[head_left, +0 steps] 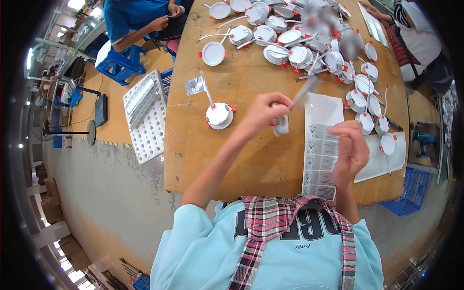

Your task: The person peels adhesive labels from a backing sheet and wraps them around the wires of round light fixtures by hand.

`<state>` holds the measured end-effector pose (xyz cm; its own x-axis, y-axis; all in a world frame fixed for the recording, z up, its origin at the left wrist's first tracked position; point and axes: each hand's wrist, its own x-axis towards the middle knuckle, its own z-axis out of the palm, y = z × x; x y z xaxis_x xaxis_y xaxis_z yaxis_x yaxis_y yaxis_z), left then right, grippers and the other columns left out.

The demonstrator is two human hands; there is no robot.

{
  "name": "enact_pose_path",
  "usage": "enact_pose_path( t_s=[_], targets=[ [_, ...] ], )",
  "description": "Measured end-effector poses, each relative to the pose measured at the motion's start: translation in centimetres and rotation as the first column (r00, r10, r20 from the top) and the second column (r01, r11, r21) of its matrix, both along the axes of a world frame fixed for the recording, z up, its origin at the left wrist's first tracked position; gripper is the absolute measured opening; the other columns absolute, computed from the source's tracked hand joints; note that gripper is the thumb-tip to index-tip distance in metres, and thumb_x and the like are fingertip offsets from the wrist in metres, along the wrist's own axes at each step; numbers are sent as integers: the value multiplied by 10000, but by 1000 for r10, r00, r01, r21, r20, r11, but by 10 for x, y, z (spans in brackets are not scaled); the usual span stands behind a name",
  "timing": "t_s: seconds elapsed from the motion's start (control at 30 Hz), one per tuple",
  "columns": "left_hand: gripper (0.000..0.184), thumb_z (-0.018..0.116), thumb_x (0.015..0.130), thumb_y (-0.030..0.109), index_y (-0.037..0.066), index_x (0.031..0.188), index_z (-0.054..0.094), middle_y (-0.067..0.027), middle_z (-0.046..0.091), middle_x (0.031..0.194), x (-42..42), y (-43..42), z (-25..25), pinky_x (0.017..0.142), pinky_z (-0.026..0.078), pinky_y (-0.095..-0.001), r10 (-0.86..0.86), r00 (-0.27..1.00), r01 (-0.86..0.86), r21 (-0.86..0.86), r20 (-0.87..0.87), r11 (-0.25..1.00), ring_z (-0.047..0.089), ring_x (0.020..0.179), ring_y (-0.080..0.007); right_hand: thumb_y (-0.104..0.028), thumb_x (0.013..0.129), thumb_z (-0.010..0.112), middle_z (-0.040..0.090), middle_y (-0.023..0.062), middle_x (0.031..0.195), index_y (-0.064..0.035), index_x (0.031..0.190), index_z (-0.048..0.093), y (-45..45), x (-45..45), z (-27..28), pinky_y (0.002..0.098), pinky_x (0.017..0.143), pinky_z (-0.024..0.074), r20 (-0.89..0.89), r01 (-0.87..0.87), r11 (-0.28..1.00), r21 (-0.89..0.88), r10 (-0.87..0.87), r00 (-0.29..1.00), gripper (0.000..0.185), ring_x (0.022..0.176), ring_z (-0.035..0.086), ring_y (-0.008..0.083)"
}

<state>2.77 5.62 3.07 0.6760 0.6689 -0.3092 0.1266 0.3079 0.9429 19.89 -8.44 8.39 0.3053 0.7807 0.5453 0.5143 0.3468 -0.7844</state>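
My left hand [265, 115] is closed around a small white downlight [280, 126] with a red part, seen edge-on and partly hidden by the fingers. A blurred grey strip [305, 92] sticks out past its fingertips; I cannot tell whether it is a label or a cable. Over the right side of a sheet of silver printed labels [320, 162], my right hand [352, 152] is curled, thumb near the index finger. Whatever its fingers may hold is hidden. Left of my left hand, another downlight [220, 115] lies on the table with its cable pointing away from me.
Many white downlights [290, 37] with cables crowd the table's far and right side. A loose silver label [195, 85] lies at left. White sheets [382, 157] lie at right. Two other people sit across the far corners. A perforated white tray [145, 116] stands beyond the left edge.
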Motion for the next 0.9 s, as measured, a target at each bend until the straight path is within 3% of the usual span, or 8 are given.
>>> enact_pose_path(
  t_s=[0.07, 0.13, 0.3, 0.53, 0.67, 0.7, 0.8, 0.9],
  targets=[
    [210, 604, 816, 165, -9, 932, 608, -142, 650, 1033, -14, 1, 0, 841, 511, -356, -21, 982, 56, -184, 187, 981, 623, 1002, -229, 9, 876, 570, 620, 110, 929, 32, 935, 619, -7, 10, -1, 310, 821, 458, -128, 91, 995, -32, -95, 987, 81, 869, 573, 196],
    [217, 581, 819, 171, 1, 953, 596, -152, 639, 1007, -21, -7, 9, 853, 514, -374, -63, 927, 191, -321, 370, 927, 616, 1016, -263, -68, 883, 600, 581, 101, 1103, 15, 1078, 596, -4, 24, -4, 333, 923, 430, -172, 20, 978, -206, -57, 983, 211, 1017, 551, 175],
    [221, 559, 795, 176, 22, 953, 578, -156, 612, 972, -20, -49, -1, 901, 497, -446, -70, 893, 324, -529, 444, 784, 586, 1073, -333, -206, 853, 674, 545, 91, 1210, -24, 1197, 572, 9, 28, -14, 348, 998, 405, -417, -297, 889, -349, 137, 898, 402, 1092, 534, 191],
    [227, 551, 771, 132, 4, 956, 575, -163, 654, 944, -12, -76, -17, 980, 456, -438, -199, 868, 461, -586, 455, 667, 607, 1086, -374, -354, 791, 740, 578, 83, 1194, -54, 1210, 593, 14, 36, -24, 380, 1008, 390, -258, -355, 778, -518, 253, 932, 536, 1111, 522, 203],
    [237, 527, 805, 91, -8, 1019, 559, -150, 658, 959, -8, -83, -24, 1007, 447, -408, -225, 828, 530, -586, 513, 613, 598, 1134, -348, -241, 807, 730, 665, 59, 870, -6, 934, 693, 13, 36, -24, 313, 826, 453, -355, -495, 612, -617, 344, 869, 270, 906, 594, 155],
    [243, 528, 806, 82, -8, 1030, 554, -148, 663, 951, -6, -84, -26, 1011, 445, -410, -219, 820, 538, -579, 529, 613, 598, 1137, -352, -184, 810, 715, 654, 49, 772, 5, 828, 695, 10, 33, -27, 294, 762, 457, -387, -488, 645, -588, 305, 870, 191, 808, 599, 138],
    [290, 543, 810, 68, -15, 1088, 540, -139, 675, 953, -7, -85, -31, 1016, 444, -408, -209, 831, 512, -561, 516, 650, 604, 1130, -339, -121, 813, 690, 611, 32, 866, 0, 868, 662, 6, 37, -31, 293, 806, 441, -435, -530, 577, -621, 308, 846, 136, 872, 568, 145],
    [346, 555, 818, 75, -28, 1147, 533, -141, 681, 984, -9, -89, -39, 1017, 444, -397, -179, 854, 482, -612, 489, 627, 612, 1122, -309, -126, 805, 696, 600, 31, 869, -4, 875, 651, 2, 35, -41, 305, 846, 425, -358, -502, 654, -567, 353, 864, 148, 909, 552, 157]
  ],
)
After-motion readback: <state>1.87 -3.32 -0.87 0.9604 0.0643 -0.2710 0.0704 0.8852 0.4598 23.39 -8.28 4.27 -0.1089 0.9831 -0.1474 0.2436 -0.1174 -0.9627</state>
